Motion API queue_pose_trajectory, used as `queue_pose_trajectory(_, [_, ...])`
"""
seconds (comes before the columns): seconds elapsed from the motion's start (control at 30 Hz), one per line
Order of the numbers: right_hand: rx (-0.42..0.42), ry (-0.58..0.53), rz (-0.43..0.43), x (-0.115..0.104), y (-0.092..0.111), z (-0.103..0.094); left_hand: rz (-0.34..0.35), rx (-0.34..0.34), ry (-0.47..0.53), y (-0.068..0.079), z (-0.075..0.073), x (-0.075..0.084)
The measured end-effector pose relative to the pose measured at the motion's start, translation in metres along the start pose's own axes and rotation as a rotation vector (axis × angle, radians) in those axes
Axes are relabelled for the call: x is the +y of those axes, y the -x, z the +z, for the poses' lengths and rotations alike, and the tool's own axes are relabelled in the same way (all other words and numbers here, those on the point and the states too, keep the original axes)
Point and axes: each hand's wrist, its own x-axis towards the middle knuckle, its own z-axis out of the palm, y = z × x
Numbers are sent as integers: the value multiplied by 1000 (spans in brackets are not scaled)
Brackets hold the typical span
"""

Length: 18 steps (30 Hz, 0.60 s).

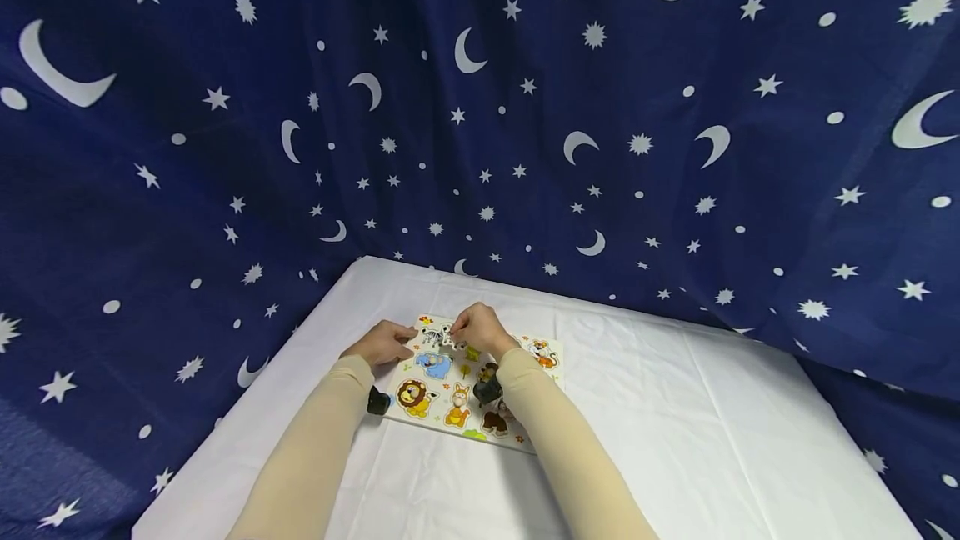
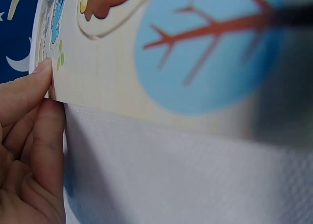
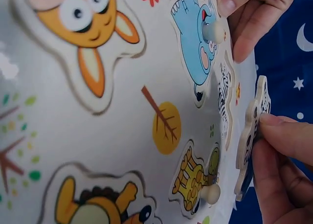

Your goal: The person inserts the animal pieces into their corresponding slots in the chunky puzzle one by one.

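Observation:
A wooden animal puzzle board (image 1: 442,394) lies on the white-covered table. My left hand (image 1: 381,343) pinches its left edge; in the left wrist view the thumb (image 2: 29,89) rests on the rim with a finger just below. My right hand (image 1: 482,329) holds a thin, wavy-edged zebra puzzle piece (image 3: 252,131) between thumb and fingers. The piece is tilted on edge, just off the board beside the printed zebra recess (image 3: 225,101). Close to that recess are the blue elephant piece (image 3: 198,43) and the giraffe piece (image 3: 188,185), each with a round knob.
Lion (image 1: 414,398), kangaroo (image 1: 457,407) and tiger (image 1: 543,354) pictures fill other places on the board. My right forearm covers part of its right side. White cloth (image 1: 660,423) spreads over the table, and a dark blue star-and-moon curtain (image 1: 480,90) hangs behind.

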Motion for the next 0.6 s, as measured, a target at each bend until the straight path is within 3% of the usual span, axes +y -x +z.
queue_pose_trajectory(0.17, [35,23,4,-3,-5,7,1,0,-21,1,0,-2])
queue_pose_trajectory(0.6, [19,44,21,-10,-16,18,18,11,-57,0,0,-2])
